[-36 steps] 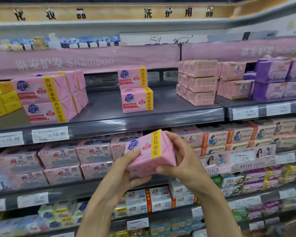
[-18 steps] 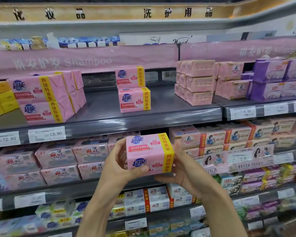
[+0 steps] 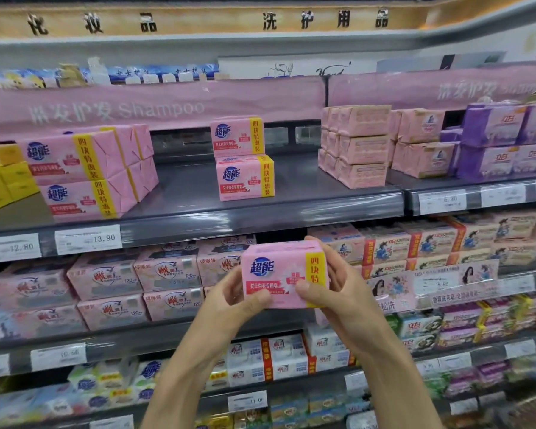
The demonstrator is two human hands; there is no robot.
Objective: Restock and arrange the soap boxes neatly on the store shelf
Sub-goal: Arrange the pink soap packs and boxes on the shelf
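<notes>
I hold a pink soap box (image 3: 279, 267) with a yellow band, its printed front facing me, level, in front of the second shelf. My left hand (image 3: 235, 301) grips its lower left side and my right hand (image 3: 331, 289) grips its right side, thumb on the front. On the grey upper shelf (image 3: 291, 196) two matching pink boxes (image 3: 243, 157) stand stacked one on the other in the middle. A bigger stack of the same boxes (image 3: 84, 174) sits at the left, turned at an angle.
Plain pink packs (image 3: 356, 144) and purple packs (image 3: 502, 140) fill the upper shelf's right part; yellow boxes (image 3: 0, 178) sit far left. Bare shelf shows on both sides of the middle stack. Lower shelves are packed with other soap packs. Price tags line the shelf edges.
The box was tilted with a corner toward me; both hands have turned it front-on and level, and shifted it slightly right.
</notes>
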